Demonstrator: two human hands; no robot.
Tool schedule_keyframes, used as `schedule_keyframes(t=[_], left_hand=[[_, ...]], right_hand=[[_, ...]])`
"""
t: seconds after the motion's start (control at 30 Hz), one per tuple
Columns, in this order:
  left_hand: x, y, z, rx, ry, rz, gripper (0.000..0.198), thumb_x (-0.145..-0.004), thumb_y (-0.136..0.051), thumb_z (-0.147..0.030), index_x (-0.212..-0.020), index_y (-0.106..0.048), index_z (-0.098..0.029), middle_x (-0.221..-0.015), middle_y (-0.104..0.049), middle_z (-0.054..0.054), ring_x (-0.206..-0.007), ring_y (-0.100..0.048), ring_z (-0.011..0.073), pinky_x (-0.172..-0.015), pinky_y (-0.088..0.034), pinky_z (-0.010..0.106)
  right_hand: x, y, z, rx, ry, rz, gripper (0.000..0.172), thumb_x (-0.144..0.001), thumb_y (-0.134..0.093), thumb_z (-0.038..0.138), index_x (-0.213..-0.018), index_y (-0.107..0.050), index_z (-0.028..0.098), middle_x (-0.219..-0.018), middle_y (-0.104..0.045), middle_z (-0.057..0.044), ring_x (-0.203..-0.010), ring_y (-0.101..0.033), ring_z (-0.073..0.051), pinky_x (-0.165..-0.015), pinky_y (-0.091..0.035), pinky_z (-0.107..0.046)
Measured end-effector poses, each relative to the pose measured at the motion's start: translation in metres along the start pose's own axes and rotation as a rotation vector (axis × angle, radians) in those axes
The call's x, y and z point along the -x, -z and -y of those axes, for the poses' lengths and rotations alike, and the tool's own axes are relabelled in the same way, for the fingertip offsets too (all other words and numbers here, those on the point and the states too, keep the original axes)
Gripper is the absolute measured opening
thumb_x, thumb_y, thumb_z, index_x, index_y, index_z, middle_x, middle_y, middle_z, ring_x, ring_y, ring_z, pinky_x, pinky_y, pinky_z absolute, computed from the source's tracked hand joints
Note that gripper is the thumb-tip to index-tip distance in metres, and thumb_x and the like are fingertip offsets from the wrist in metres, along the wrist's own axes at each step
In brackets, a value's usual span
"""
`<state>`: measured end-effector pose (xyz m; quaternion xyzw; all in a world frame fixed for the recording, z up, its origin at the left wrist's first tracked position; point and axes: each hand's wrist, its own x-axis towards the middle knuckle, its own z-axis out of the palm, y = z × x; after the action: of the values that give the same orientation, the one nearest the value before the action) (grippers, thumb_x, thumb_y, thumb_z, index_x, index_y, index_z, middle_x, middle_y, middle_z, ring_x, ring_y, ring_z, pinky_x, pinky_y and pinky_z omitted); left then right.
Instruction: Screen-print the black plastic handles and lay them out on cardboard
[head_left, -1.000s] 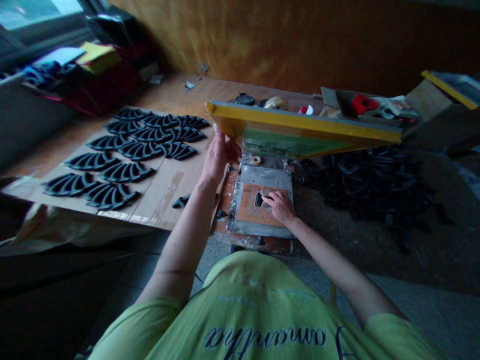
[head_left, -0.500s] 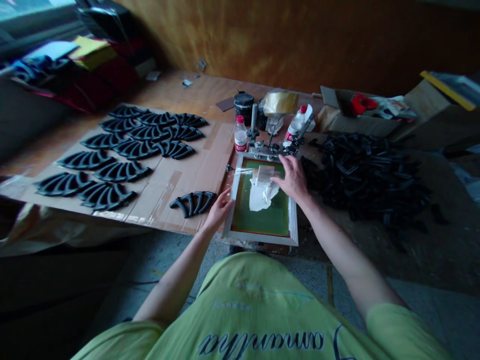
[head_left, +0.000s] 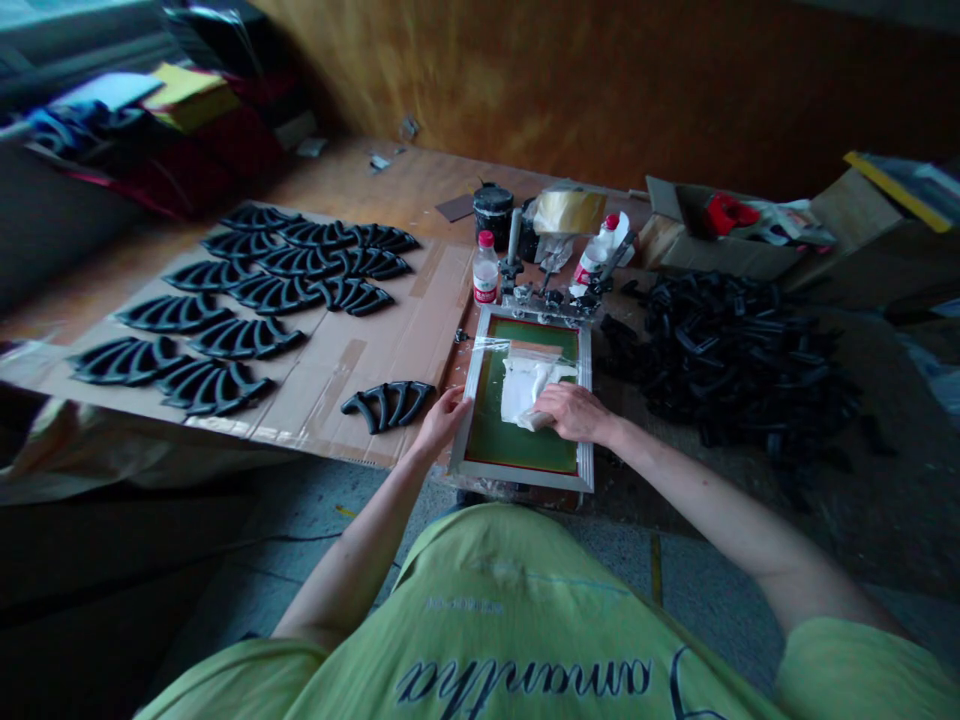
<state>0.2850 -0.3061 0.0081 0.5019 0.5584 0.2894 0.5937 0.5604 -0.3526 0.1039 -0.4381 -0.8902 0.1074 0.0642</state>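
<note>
A metal-framed screen [head_left: 587, 440] with a green mesh lies at the front edge of the table, joined at its far side to metal clamps [head_left: 551, 298]. On the mesh rests a crumpled white sheet [head_left: 521, 385], with a wooden-looking strip at its far end. My right hand [head_left: 574, 410] is closed on the near right part of this sheet. At the frame's left side, my left hand [head_left: 448, 415] touches the edge with bent fingers; what its fingertips grip is too small to tell. A black curved part [head_left: 388, 404] lies just left of that hand.
Rows of black curved parts [head_left: 244, 337] cover cardboard [head_left: 375, 350] at the left. A heap of black parts [head_left: 735, 350] lies right. Behind the screen stand bottles [head_left: 486, 270], a black tub [head_left: 493, 212] and an open box [head_left: 720, 245].
My right hand has moved from the screen's upper right toward me and closed on the white sheet, which has shifted and bunched up. My left hand has come against the frame's left edge.
</note>
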Motion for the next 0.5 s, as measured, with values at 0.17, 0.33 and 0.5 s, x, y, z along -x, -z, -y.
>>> schedule_keyframes(t=[0.17,0.33,0.5], left_hand=[[0.000,-0.001,0.001,0.016,-0.019,0.008,0.063,-0.077,-0.065,-0.056,-0.127,-0.061,-0.017,-0.081,-0.071,0.003,-0.068,-0.063,0.0153,-0.058,-0.044,0.022],[0.002,-0.001,-0.003,0.063,-0.012,0.024,0.063,-0.078,-0.066,-0.054,-0.127,-0.059,-0.016,-0.081,-0.070,0.003,-0.068,-0.063,0.0150,-0.059,-0.046,0.023],[0.013,0.003,-0.026,0.070,0.028,0.042,0.070,-0.076,-0.069,-0.051,-0.136,-0.054,-0.019,-0.082,-0.069,0.002,-0.065,-0.061,0.0135,-0.054,-0.043,0.021]], right_hand=[[-0.006,-0.016,0.005,0.095,-0.155,-0.208,0.014,-0.084,-0.057,0.011,-0.090,-0.069,0.017,-0.088,-0.069,-0.008,-0.087,-0.057,-0.023,-0.077,-0.040,-0.033],[0.009,-0.034,0.017,0.037,-0.087,-0.199,0.018,-0.088,-0.056,0.013,-0.098,-0.070,0.018,-0.093,-0.071,-0.008,-0.088,-0.061,-0.022,-0.079,-0.045,-0.033],[-0.024,0.002,0.001,-0.054,-0.303,-0.304,0.032,-0.084,-0.071,0.025,-0.116,-0.067,0.022,-0.104,-0.072,-0.005,-0.094,-0.064,-0.022,-0.083,-0.048,-0.033]])
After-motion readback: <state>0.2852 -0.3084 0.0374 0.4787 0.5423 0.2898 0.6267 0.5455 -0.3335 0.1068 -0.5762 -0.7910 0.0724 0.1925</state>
